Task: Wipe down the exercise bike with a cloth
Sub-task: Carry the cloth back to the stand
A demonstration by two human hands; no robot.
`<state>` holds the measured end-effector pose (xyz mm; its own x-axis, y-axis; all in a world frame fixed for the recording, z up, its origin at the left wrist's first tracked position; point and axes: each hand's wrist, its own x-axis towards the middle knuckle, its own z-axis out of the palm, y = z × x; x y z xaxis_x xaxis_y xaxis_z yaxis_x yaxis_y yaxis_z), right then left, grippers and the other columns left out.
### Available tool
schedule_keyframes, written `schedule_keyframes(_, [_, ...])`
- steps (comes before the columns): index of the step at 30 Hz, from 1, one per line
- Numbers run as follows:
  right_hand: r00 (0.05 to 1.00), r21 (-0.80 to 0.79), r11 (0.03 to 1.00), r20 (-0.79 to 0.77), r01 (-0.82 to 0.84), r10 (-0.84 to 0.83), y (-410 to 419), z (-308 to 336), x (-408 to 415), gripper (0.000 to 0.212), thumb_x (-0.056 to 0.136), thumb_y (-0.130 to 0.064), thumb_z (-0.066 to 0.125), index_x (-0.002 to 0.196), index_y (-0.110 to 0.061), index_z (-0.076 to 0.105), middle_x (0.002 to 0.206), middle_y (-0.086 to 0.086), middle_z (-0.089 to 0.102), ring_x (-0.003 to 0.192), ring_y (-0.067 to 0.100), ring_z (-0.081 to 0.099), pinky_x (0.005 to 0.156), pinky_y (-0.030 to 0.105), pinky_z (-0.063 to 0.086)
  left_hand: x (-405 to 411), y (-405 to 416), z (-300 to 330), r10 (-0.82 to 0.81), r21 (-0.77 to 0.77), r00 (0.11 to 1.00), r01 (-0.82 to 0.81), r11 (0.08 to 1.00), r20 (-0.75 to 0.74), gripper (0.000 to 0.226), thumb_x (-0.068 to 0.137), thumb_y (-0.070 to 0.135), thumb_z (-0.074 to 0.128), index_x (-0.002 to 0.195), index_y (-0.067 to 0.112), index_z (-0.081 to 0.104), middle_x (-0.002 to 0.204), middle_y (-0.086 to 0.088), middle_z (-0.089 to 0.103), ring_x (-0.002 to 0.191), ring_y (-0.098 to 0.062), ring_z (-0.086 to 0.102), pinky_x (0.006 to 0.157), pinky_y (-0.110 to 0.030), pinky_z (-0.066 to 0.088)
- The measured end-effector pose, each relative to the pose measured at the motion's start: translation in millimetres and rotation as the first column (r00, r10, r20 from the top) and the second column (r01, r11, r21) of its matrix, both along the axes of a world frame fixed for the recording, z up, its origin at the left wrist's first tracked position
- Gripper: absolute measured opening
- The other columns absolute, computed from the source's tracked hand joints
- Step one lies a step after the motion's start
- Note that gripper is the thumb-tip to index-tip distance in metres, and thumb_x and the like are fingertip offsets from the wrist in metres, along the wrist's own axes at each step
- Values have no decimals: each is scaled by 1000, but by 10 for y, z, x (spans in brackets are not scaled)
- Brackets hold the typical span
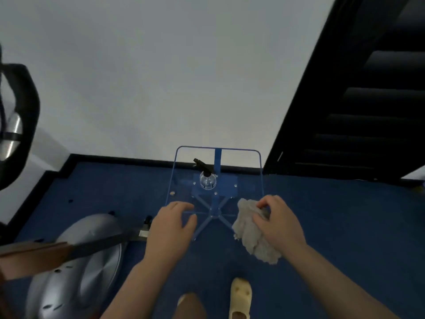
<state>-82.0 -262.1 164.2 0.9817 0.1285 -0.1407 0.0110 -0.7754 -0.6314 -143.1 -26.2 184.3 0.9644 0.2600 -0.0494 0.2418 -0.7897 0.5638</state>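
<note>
The exercise bike (76,268) stands at the lower left, with a silver flywheel housing and a black handlebar (20,116) at the far left edge. A crumpled grey cloth (250,236) lies on the near right part of a clear table, and my right hand (278,224) is shut on its top. My left hand (172,224) hovers over the table's near left edge, fingers apart, holding nothing. A small clear spray bottle (207,178) with a black trigger head stands upright at the table's middle.
The clear table top (184,157) has a blue rim and a blue cross-shaped base. Blue carpet covers the floor. A white wall is ahead. Dark stairs (372,111) rise at the right. My foot in a pale shoe (240,298) is below.
</note>
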Motion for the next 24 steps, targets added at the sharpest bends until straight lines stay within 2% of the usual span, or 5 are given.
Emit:
schedule_keyframes(5, [991, 17, 996, -100, 88, -86, 263, -485, 536, 12, 83, -29, 61, 90, -28, 52, 94, -12, 49, 75, 1, 50, 59, 25, 44, 426, 144, -395, 18, -25, 999, -19, 999, -49, 25, 89, 26, 56, 113, 24, 62, 118, 10, 59, 101, -2, 44, 83, -21, 38])
schedule_keyframes(9, [977, 7, 990, -161, 143, -140, 475, -875, 940, 12, 84, -31, 61, 92, -26, 53, 96, -9, 50, 73, 2, 48, 60, 27, 41, 857, 286, -736, 2, -38, 994, -6, 999, -105, 27, 90, 23, 56, 116, 20, 62, 122, 5, 59, 106, -11, 49, 85, -23, 38])
schedule_keyframes(12, [972, 1, 983, -149, 186, -184, 650, -1146, 1322, 15, 86, -31, 60, 96, -23, 53, 100, -6, 49, 74, 6, 48, 61, 28, 39, 1150, 386, -965, -6, -61, 990, -2, 998, -138, 28, 91, 24, 55, 118, 19, 61, 125, 4, 58, 111, -15, 50, 90, -28, 39])
schedule_keyframes(17, [954, 10, 957, -87, 290, -288, 980, -1611, 1793, 18, 89, -33, 58, 96, -21, 47, 103, -4, 45, 69, 5, 45, 50, 25, 34, 1339, 475, -1252, -19, -101, 986, 2, 995, -164, 27, 91, 25, 55, 117, 22, 61, 122, 8, 57, 105, -12, 50, 88, -26, 38])
schedule_keyframes(24, [883, -88, 930, -293, 356, -366, 1156, -2268, 1894, 28, 90, -29, 58, 108, -12, 46, 116, 8, 43, 84, 21, 53, 66, 35, 45, 1298, 557, -1560, -53, -158, 980, 22, 987, -194, 24, 90, 24, 56, 114, 24, 61, 113, 17, 53, 102, -4, 47, 89, -27, 40])
